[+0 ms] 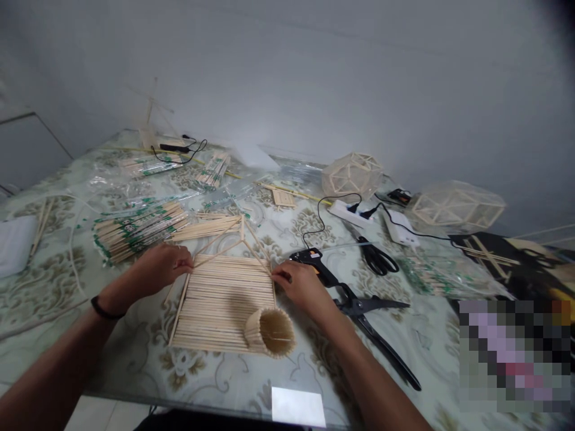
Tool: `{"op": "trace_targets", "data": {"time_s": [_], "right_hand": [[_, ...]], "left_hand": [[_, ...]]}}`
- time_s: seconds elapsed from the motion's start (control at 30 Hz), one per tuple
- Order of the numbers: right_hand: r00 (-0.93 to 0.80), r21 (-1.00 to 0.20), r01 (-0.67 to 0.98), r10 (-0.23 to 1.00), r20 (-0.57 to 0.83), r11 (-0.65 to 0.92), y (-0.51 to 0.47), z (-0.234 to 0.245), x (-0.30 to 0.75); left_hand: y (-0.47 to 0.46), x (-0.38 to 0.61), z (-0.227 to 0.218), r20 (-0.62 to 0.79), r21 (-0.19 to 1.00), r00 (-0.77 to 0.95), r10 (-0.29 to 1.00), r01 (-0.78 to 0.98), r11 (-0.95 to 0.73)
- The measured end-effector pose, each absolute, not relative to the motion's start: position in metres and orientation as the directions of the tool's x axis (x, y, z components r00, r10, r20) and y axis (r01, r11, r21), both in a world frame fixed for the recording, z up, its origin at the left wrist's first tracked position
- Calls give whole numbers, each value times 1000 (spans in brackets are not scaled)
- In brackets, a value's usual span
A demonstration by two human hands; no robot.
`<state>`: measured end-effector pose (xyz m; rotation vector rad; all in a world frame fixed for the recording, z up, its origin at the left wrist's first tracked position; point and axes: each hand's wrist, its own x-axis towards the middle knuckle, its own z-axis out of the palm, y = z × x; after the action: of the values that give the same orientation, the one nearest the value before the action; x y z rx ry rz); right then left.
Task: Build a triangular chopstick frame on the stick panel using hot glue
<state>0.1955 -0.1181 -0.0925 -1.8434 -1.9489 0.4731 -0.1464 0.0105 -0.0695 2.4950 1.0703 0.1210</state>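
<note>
A flat panel of wooden sticks lies on the table in front of me, with a small stick-built cylinder at its near right corner. A triangle of thin sticks rises from the panel's far edge. My left hand pinches the stick frame at the panel's far left corner. My right hand pinches the frame at the far right corner. Both hands have their fingers closed on the sticks.
A black glue gun and large black shears lie right of my right hand. Scissors, a white power strip, two stick polyhedra and bundles of wrapped sticks cover the patterned table.
</note>
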Motion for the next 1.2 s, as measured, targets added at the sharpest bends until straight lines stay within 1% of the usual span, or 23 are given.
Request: {"op": "trace_targets", "data": {"time_s": [0.2,0.47,0.73,0.9,1.07,1.2], "right_hand": [[-58,-524,848,996,64,83,-118,-92,196],[-88,-544,831,993,77,116,-119,-93,198],[-78,-558,823,994,74,106,-119,-95,198],[-75,-559,823,995,72,103,-119,-95,198],[-67,-561,823,996,63,90,-119,-94,197],[-64,-570,818,997,48,80,-120,-93,198]], "left_hand": [[10,-146,-67,-65,414,754,654,617,-670],[11,-148,-68,-52,420,777,627,587,-692],[11,-148,-68,-34,441,763,646,592,-675],[10,-148,-66,-48,449,786,616,568,-689],[9,-147,-67,-57,439,765,642,597,-672],[10,-148,-69,-67,442,768,637,595,-671]]}}
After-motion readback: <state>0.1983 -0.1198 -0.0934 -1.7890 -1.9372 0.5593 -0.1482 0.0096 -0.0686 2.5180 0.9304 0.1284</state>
